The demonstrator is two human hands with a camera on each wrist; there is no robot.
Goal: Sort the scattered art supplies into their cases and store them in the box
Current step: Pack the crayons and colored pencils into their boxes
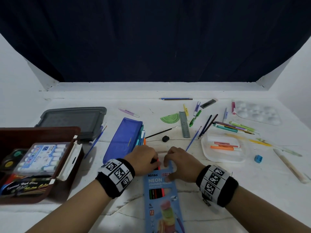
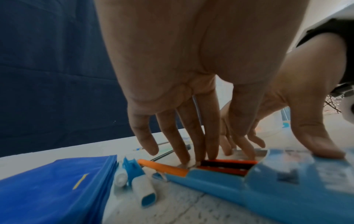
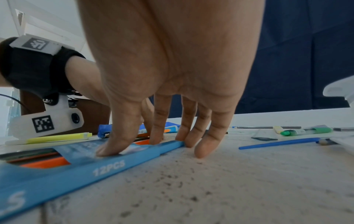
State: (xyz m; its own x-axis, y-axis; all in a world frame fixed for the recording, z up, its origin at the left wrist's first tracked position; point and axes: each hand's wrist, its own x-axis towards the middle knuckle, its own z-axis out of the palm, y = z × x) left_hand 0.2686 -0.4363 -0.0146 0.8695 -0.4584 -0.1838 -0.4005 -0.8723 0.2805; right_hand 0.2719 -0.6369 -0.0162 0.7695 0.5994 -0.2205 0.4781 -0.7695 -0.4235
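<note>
A blue "Neon" coloured-pencil box (image 1: 159, 190) lies flat on the white table, its open end pointing away from me. Red, orange and black pencils (image 2: 226, 166) show in that opening. My left hand (image 1: 154, 161) stands over the opening with its fingers (image 2: 210, 151) straight down, the tips touching the pencil ends. My right hand (image 1: 168, 165) is at the same end, with its thumb (image 3: 107, 150) pressing flat on the box top (image 3: 76, 171). Its other fingers reach down to the box's far edge and the table.
A brown storage box (image 1: 58, 190) holding marker sets stands at the left, with a grey lid (image 1: 72, 120) behind it. A blue pouch (image 1: 122, 137) lies just left of my hands. At the right are a clear tray (image 1: 207, 153) of highlighters, a ruler (image 1: 184, 125), a palette (image 1: 257, 111), and several scattered pens and brushes.
</note>
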